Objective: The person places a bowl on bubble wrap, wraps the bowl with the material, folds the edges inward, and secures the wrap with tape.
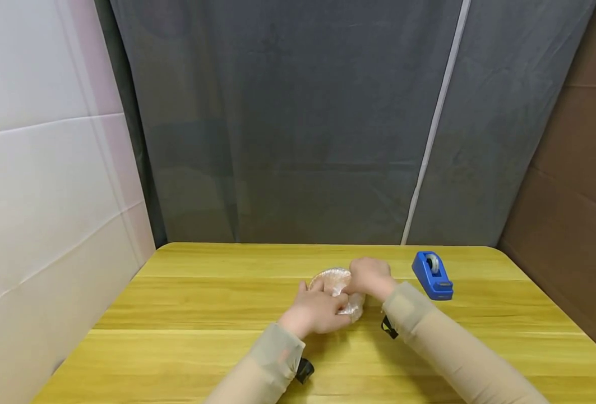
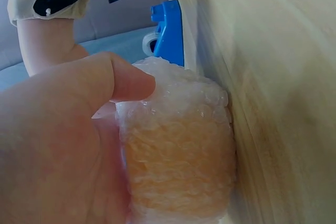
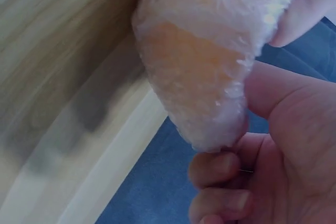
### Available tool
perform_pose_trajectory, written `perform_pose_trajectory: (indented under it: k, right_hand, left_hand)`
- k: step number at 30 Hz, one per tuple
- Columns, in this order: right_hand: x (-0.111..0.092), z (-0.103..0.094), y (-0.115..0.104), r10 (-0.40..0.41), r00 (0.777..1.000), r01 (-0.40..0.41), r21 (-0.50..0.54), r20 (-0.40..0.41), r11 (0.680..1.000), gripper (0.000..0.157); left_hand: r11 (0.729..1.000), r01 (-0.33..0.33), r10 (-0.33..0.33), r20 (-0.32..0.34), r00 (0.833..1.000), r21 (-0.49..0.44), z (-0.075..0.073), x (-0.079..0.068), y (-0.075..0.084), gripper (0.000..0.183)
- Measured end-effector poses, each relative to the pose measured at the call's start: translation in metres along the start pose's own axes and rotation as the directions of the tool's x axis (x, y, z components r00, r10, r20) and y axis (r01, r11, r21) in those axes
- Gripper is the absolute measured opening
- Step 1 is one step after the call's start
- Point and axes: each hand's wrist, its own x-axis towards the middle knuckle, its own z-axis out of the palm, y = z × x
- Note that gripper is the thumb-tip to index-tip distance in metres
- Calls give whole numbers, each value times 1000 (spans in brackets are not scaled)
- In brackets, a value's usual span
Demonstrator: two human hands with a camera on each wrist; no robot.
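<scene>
A bundle in clear bubble wrap (image 1: 337, 276), with something orange showing through, lies on the table between both hands. My left hand (image 1: 319, 310) holds its near left side, thumb bent onto the wrap in the left wrist view, where the bundle (image 2: 181, 166) looks rounded. At the far right side is my right hand (image 1: 370, 276). In the right wrist view the right hand (image 3: 294, 129) pinches the narrow end of the bundle (image 3: 194, 66), its thumb against the wrap and other fingers curled. What is inside the wrap cannot be made out.
A blue tape dispenser (image 1: 433, 276) with a roll of tape stands to the right of the right hand. The yellow wood-grain table (image 1: 176, 314) ends at a grey curtain (image 1: 303, 140). A white wall is at left, a brown one at right.
</scene>
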Motion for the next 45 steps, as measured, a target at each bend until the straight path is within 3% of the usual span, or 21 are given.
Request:
perform_pose_trajectory:
  k: [4,10,17,22,26,32,35,39,42,45]
  right_hand:
    - [0,-3,3,13,1000,-13,20,18,1000,40]
    - [5,2,-1,65,991,-63,-25,117,998,40]
    - [8,8,-15,65,991,-60,-41,118,997,27]
    - [9,7,-22,73,990,-68,-47,119,997,31]
    - [7,8,-27,71,989,-65,-49,130,997,44]
    - [9,2,-26,46,991,-43,-26,123,999,36]
    - [9,4,-22,15,994,-18,22,113,1000,29]
    - [5,15,-12,-42,990,17,177,135,984,26]
    - [2,24,-1,-86,983,22,353,164,935,34]
    - [0,29,9,-119,977,17,492,176,870,43]
  left_hand:
    - [1000,6,-6,8,1000,-9,-1,-1,-1,57]
    - [1000,-8,8,-1,1000,-16,1,-4,-5,59]
    - [999,-18,15,-88,996,-35,4,-5,-14,46]
    - [997,23,-32,-132,991,-72,-1,-10,-18,59]
    - [998,55,-60,-116,991,-43,-2,-16,-16,69]
    - [991,123,-120,-59,991,48,-12,-12,-8,58]
    - [974,148,-145,-29,989,170,-16,-5,-3,53]
    - [940,148,-159,12,987,306,-10,1,4,63]
    - [929,150,-166,21,986,338,-3,3,2,65]
    - [937,144,-150,-5,989,320,3,4,-4,60]
